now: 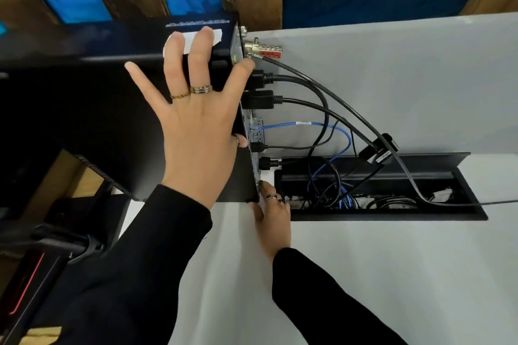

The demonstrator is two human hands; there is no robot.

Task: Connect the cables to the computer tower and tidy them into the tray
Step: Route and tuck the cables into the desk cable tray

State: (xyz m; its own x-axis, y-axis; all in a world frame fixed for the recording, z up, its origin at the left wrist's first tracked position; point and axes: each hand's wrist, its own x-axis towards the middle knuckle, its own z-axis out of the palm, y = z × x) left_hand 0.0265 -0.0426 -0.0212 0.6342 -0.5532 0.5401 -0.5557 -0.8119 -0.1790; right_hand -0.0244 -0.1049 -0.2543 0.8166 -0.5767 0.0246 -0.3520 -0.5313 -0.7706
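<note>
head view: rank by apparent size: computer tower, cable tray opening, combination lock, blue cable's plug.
1. computer tower, though nearness to the camera inflates it
2. cable tray opening
3. combination lock
4. blue cable's plug, smallest, partly hidden at the port

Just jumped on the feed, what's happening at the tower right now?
A person is working at the back of the black computer tower on the white desk. The left hand lies spread flat on the tower's side, steadying it. The right hand reaches to the tower's lower rear corner, beside the open cable tray; what its fingertips touch is hidden. Several black cables and a blue cable are already plugged in and drop loosely into the tray, not yet tidied.
</note>
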